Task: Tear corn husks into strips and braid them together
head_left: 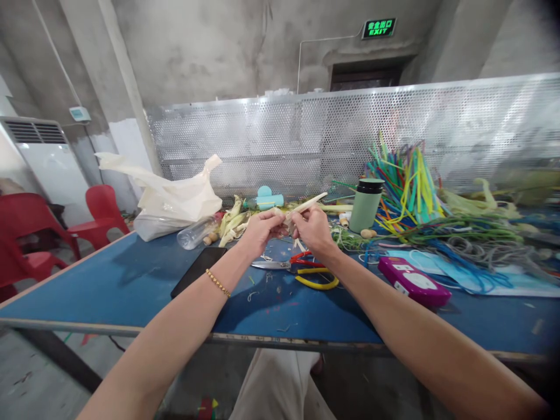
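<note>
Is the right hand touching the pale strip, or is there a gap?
Touching. The head view shows the right hand pinching the pale strip, with the left hand gripping it too.

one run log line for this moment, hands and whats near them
left hand: pinches pale husk strip | right hand: pinches same strip | below: yellow-handled pliers, scissors on blue table

Two red chairs point(100, 213) stand left of the desk point(131, 280). On it lie one pair of scissors point(284, 264), one green flask point(366, 204), one clear bottle point(196, 232), one black phone point(199, 269) and one white bag point(170, 201).
</note>
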`<action>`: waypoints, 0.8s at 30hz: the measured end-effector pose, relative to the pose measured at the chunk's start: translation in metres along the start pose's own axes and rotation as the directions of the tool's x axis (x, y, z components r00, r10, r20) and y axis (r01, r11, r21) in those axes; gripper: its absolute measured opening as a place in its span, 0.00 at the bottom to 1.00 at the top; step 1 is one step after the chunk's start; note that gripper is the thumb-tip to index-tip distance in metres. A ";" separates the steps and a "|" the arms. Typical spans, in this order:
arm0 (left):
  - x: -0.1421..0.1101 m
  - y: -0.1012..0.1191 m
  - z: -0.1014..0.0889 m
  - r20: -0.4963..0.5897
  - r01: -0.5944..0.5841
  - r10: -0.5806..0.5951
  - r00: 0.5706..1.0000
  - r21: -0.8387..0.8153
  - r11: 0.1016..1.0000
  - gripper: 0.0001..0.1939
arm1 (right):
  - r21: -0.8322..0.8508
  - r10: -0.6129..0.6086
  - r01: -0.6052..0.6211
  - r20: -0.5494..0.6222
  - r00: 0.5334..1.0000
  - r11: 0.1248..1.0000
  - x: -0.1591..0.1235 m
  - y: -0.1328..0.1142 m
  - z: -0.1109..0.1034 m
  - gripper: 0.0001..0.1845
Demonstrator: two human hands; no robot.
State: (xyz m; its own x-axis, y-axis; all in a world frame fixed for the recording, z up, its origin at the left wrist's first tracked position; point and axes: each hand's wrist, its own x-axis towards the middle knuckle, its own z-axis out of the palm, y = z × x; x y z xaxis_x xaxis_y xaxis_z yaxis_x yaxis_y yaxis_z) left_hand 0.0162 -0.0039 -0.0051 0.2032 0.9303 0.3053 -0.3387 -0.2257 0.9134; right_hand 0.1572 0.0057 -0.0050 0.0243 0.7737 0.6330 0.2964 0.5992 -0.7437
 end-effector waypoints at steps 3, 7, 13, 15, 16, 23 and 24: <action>-0.001 0.001 0.001 0.000 0.005 -0.005 1.000 0.003 1.000 0.11 | -0.012 -0.002 0.002 -0.003 1.000 1.000 0.000 0.001 0.001 0.06; -0.002 0.000 0.003 -0.004 0.006 -0.006 1.000 0.018 1.000 0.11 | -0.014 0.001 -0.001 -0.017 1.000 1.000 0.001 0.003 0.001 0.07; 0.000 -0.001 0.002 -0.010 -0.028 0.028 1.000 0.073 0.997 0.09 | -0.015 0.004 -0.004 -0.028 1.000 1.000 0.001 0.002 0.001 0.07; 0.001 -0.002 0.001 -0.020 -0.027 0.028 0.999 0.077 0.997 0.08 | -0.020 0.004 -0.004 -0.022 1.000 1.000 0.000 0.002 0.001 0.07; 0.001 -0.002 0.000 -0.024 -0.024 0.026 0.999 0.074 0.997 0.07 | -0.026 0.006 -0.006 -0.014 1.000 1.000 0.000 0.002 0.001 0.06; 0.004 0.000 -0.007 -0.073 -0.016 0.022 0.997 0.085 0.996 0.07 | 0.020 0.052 -0.054 0.086 0.995 0.998 0.001 0.006 0.001 0.13; 0.005 0.000 -0.008 -0.075 -0.018 0.026 0.997 0.100 0.995 0.07 | 0.031 0.056 -0.059 0.095 0.994 0.998 0.001 0.006 0.001 0.13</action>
State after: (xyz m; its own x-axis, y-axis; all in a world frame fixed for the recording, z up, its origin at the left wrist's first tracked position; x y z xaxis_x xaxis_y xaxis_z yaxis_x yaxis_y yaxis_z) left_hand 0.0098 0.0028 -0.0058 0.1250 0.9432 0.3079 -0.2493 -0.2705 0.9299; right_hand 0.1583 0.0104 -0.0089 -0.0498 0.8222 0.5670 0.2650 0.5582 -0.7862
